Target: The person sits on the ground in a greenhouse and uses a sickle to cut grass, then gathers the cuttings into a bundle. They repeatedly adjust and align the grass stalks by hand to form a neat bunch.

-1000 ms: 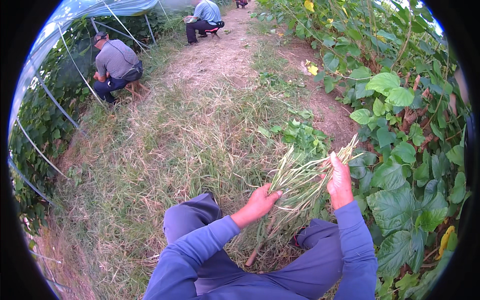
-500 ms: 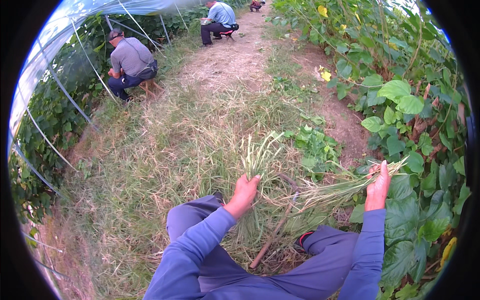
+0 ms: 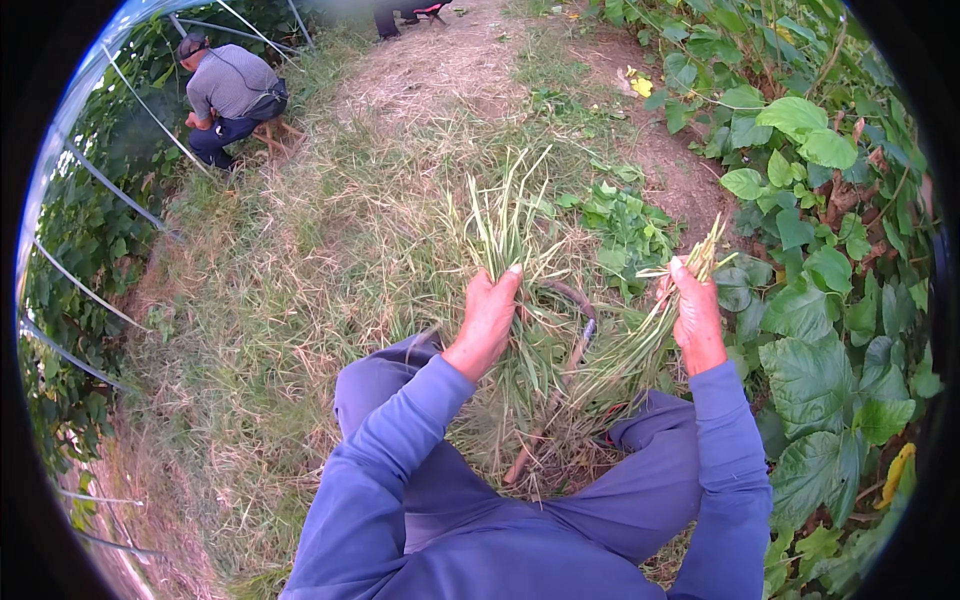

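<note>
Dry, trampled grass [image 3: 300,260] covers the ground between a row of broad-leaved vines [image 3: 830,300] on the right and a curved plastic tunnel wall [image 3: 90,200] with thin metal hoops on the left. A bare dirt path [image 3: 440,60] runs away toward the top of the view. The person wears blue sleeves and blue trousers, knees spread, with a heap of cut grass stalks [image 3: 540,400] lying between them. The left hand [image 3: 487,318] is closed around a bunch of green grass blades [image 3: 505,215] that fan upward above the fist. The right hand [image 3: 697,315] grips a second, paler bundle of stalks [image 3: 640,340], whose tips stick up past the fingers and whose lower ends trail down toward the heap. The two hands are held apart. A sickle with a wooden handle [image 3: 555,385] rests on the heap between the hands. Far off at the upper left, another person in a grey shirt [image 3: 235,95] crouches by the tunnel wall.
</note>
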`<action>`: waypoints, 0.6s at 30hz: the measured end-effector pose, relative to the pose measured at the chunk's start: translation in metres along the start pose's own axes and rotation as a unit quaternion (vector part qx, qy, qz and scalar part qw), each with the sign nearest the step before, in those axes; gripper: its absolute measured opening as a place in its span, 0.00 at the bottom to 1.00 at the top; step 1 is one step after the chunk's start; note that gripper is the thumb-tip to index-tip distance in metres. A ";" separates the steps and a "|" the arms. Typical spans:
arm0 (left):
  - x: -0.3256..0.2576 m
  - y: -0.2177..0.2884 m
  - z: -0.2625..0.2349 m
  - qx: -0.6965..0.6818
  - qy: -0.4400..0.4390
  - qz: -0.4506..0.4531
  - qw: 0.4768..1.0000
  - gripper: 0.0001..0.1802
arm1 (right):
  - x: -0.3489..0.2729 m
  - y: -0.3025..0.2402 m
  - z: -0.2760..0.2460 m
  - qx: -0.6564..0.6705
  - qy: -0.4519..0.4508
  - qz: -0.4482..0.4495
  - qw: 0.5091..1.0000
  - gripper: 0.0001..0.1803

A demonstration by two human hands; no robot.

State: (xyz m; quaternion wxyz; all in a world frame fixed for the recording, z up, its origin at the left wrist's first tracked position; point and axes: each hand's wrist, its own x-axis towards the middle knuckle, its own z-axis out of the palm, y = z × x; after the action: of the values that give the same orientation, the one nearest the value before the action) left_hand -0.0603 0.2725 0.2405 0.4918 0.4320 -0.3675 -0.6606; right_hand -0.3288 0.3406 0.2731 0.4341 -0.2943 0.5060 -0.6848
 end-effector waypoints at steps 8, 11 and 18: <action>-0.016 -0.004 0.034 0.003 -0.052 -0.017 0.999 0.09 | -0.019 0.015 0.037 0.004 -0.066 0.040 0.997 0.04; -0.018 -0.008 0.039 0.005 -0.075 -0.029 0.997 0.11 | -0.026 0.015 0.036 0.002 -0.093 0.078 0.993 0.04; -0.027 -0.009 0.051 0.008 -0.105 -0.010 0.994 0.14 | -0.035 0.020 0.043 -0.046 -0.102 0.108 0.988 0.08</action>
State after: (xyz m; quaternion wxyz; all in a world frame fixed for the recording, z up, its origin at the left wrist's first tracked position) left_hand -0.1072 0.3040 0.2564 0.4402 0.3675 -0.4179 -0.7047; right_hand -0.2710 0.3506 0.2692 0.5408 -0.3260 0.5191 -0.5760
